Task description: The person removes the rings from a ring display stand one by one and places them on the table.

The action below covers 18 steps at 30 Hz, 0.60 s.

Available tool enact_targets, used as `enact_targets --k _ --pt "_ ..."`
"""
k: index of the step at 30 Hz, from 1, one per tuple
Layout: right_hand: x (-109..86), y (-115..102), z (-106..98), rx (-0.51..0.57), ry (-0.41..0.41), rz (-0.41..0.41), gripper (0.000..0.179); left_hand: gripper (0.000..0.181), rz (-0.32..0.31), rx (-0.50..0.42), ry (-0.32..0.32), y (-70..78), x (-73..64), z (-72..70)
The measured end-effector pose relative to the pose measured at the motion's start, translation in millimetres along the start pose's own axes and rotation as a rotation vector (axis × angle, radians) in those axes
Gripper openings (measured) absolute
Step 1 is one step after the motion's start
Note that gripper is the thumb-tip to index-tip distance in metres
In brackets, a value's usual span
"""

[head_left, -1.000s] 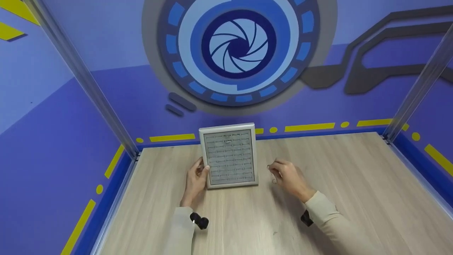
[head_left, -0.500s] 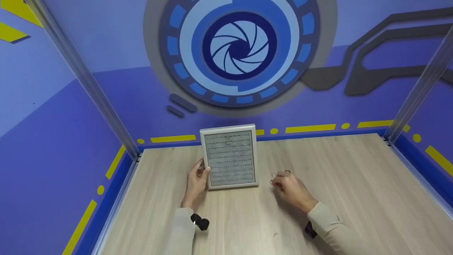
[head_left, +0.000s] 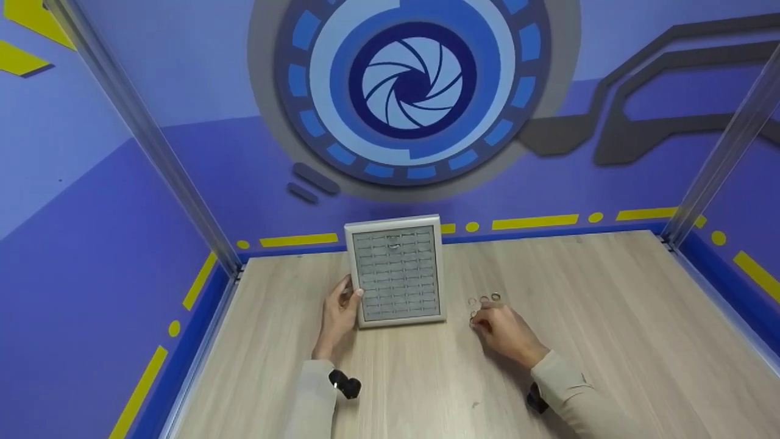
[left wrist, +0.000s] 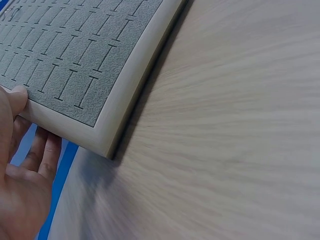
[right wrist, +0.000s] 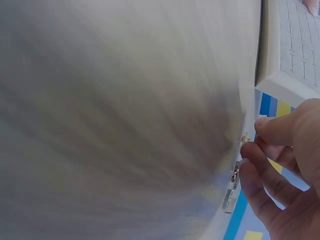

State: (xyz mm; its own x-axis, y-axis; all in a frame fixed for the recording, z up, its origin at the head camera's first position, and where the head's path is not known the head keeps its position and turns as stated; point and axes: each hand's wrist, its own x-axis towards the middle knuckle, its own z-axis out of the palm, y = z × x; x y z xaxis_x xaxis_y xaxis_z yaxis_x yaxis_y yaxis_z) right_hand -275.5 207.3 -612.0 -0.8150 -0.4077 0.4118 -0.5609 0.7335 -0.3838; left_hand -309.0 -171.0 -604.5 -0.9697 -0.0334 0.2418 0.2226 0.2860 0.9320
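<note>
A pale-framed ring display board [head_left: 399, 274] with grey slotted padding stands tilted up on the table. My left hand [head_left: 339, 314] grips its left edge, thumb on the front of the frame and fingers behind, as the left wrist view [left wrist: 30, 175] shows. Near the board's top, small rings [head_left: 394, 246] sit in the slots. Right of the board my right hand [head_left: 503, 329] is low over the table, thumb and index fingertips pinching at a small ring [right wrist: 245, 140]. Just beyond the fingertips lie several loose rings [head_left: 496, 296].
The light wood table [head_left: 585, 305] runs back to a blue and purple printed wall [head_left: 213, 177] with yellow dashes. Metal posts [head_left: 146, 146] rise at the back corners. Black wrist devices [head_left: 345, 384] sit at both cuffs.
My right hand has moved down and slightly right, from beside the board to the loose rings, uncovering more of them. My left hand and the board keep their place.
</note>
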Motion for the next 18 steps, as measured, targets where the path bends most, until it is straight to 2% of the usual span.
enact_targets --k 10,18 --pt "-2.4 1.0 0.9 0.006 -0.001 0.025 0.011 0.052 0.022 -0.027 0.018 2.4 -2.4 1.4" --pt "0.5 2.8 -0.7 0.003 -0.024 0.030 0.011 0.051 -0.010 -0.012 0.002 1.8 -3.6 0.5"
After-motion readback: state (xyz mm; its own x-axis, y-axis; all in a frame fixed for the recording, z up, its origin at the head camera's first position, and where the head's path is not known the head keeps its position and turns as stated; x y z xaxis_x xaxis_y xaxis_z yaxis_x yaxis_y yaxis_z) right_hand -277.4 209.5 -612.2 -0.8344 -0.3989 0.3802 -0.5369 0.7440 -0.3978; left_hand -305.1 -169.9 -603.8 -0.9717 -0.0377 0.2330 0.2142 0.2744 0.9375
